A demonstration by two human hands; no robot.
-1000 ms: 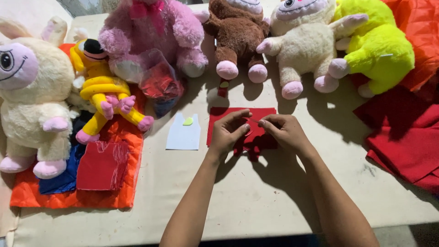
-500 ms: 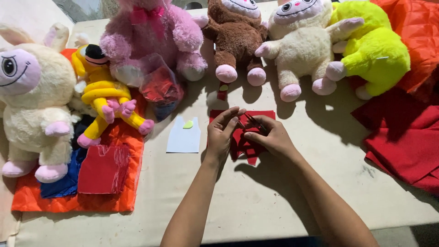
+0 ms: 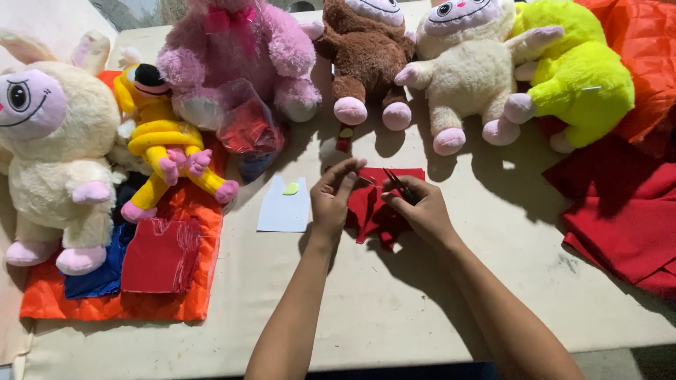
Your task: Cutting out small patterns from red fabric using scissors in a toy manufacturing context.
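Five plush toys [image 3: 366, 60] beyond hands [image 3: 380, 200]

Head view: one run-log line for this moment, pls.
left hand: pinching red felt piece | right hand: holding small scissors at felt | surface: table | nearby: pale blue cutout, plush toys behind

Both hands [image 3: 380, 200] on red felt [image 3: 377, 204]
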